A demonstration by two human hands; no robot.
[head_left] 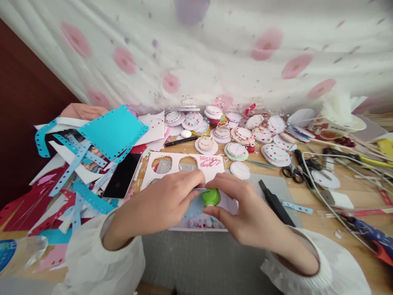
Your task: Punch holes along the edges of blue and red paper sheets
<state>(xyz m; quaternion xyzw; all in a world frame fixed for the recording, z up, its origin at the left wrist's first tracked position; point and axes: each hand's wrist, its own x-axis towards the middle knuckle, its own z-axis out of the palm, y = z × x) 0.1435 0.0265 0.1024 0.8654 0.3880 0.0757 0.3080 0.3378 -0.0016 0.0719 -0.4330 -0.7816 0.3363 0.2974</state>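
Observation:
My right hand (238, 200) is closed round a small rounded green object (211, 198), which looks like a craft hole punch. Pinched in my left hand (175, 200) is a thin pale blue paper piece (200, 190), seen edge-on. Its edge meets the left side of the green punch; how far it reaches in is hidden. Under both hands lies a shallow white tray (201, 229) with small coloured paper bits (206, 223) along its near side. Behind it rests a white card (176, 156) with round cut-outs and red scribble.
Several stacks of decorated paper discs (274, 155) stand at the back. Punched blue paper (115, 129) and scraps pile up left, beside a phone (123, 176). On the right are scissors (293, 173), a black cutter (274, 200), a white cable (322, 205) and a paper bowl (334, 127).

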